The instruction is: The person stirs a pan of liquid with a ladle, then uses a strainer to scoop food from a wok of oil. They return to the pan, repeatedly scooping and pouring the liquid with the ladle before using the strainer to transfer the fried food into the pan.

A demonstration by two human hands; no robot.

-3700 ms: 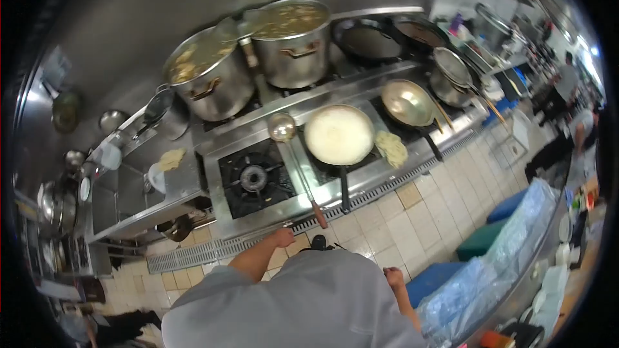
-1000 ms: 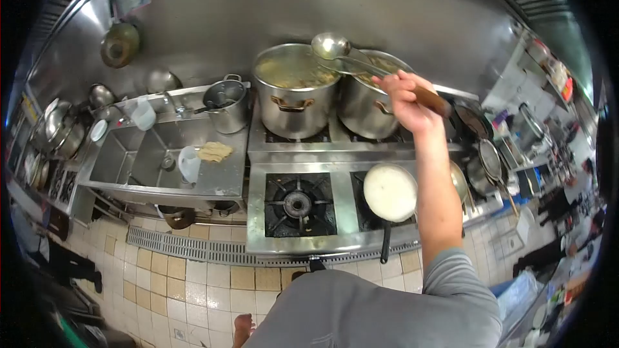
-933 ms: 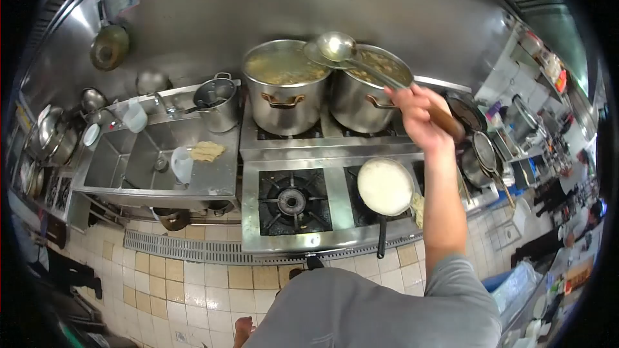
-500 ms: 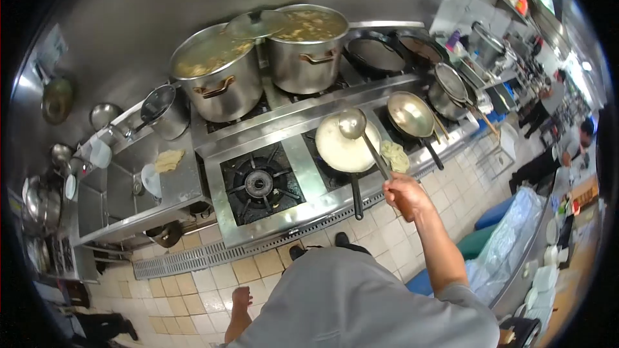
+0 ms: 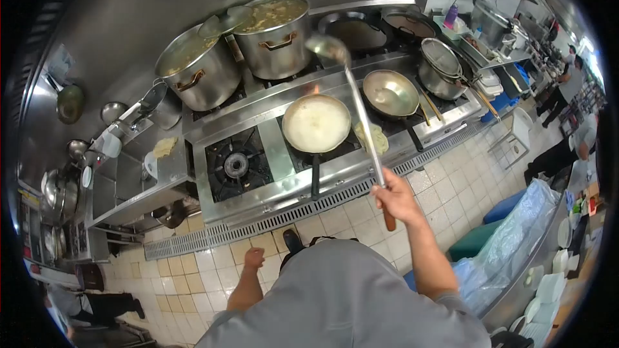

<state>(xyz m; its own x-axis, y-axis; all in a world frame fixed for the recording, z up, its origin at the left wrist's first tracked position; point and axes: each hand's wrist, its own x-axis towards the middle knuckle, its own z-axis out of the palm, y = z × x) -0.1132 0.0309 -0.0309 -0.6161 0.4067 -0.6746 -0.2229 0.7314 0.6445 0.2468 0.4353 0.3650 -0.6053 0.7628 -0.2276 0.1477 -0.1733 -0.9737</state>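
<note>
My right hand is wrapped round the wooden-tipped handle of a long metal ladle. The ladle's bowl is up over the back of the stove, to the right of a stockpot, and is blurred. Below and left of it, a frying pan holds a pale, whitish liquid over a burner, with a small flame at its far rim. A wok with a shiny inside sits to the right. My left hand hangs low over the floor, fingers curled, with nothing visible in it.
A second stockpot, also full, stands at the back left. A crumpled cloth lies between pan and wok. At left is a sink; a bare burner sits beside it. Other people stand at far right and lower left.
The ladle has lifted out from over the frying pan and swung up toward the back of the stove. My left hand has risen a little. The view has shifted, and flame now shows behind the pan.
</note>
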